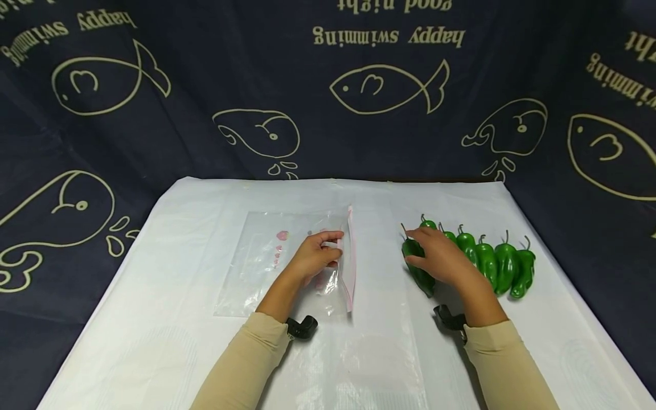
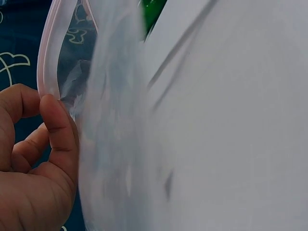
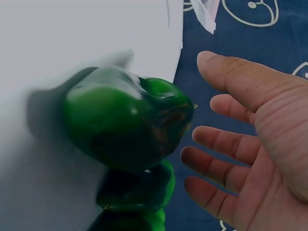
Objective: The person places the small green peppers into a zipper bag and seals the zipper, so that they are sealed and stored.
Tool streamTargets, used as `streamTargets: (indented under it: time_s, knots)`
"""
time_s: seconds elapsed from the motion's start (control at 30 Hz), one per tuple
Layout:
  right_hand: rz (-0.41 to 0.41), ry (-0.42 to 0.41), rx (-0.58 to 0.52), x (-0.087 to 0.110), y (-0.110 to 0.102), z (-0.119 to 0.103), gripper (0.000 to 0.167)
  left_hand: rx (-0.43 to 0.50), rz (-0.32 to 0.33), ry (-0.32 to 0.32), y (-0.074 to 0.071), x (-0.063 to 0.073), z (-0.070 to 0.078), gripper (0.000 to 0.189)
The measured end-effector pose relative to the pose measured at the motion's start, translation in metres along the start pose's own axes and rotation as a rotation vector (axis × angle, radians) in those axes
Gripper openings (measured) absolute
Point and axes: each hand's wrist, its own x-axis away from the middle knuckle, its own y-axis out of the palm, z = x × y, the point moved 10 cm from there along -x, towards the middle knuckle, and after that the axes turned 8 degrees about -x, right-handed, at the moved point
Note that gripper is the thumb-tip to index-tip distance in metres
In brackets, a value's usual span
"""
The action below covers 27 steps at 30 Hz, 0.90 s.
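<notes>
Hanging behind everything, a dark navy cloth (image 1: 389, 154) printed with pale fish and whales backs a white-covered table (image 1: 154, 364). Left of the table's middle lies a large clear zip bag (image 1: 256, 262) with pink hearts, its pink-edged mouth facing right and gaping slightly. To the right, seven glossy green peppers (image 1: 506, 270) lie side by side, stems pointing to the far side. The person's left hand (image 1: 315, 256) pinches the near layer of the bag's mouth between thumb and forefinger. The right hand (image 1: 443, 256) hovers over the left end of the row, thumb and fingers parted and grasping nothing; a gap separates them from the leftmost pepper (image 1: 420, 276), which lies just below.
</notes>
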Motion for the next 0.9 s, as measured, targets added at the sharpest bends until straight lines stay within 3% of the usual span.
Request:
streamTargets:
  time_s: [0.43, 0.7, 0.9]
  knots:
    - [-0.030, 0.052, 0.054, -0.003, 0.011, 0.011, 0.061, 0.006, -0.032, -0.007, 0.001, 0.004, 0.005, 0.052]
    - [-0.028, 0.033, 0.066, -0.004, 0.017, 0.012, 0.058, 0.004, -0.037, -0.002, 0.001, 0.021, 0.031, 0.049]
    - [-0.029, 0.022, 0.057, -0.005, 0.019, 0.010, 0.058, 0.010, -0.032, -0.004, 0.002, 0.022, 0.033, 0.049]
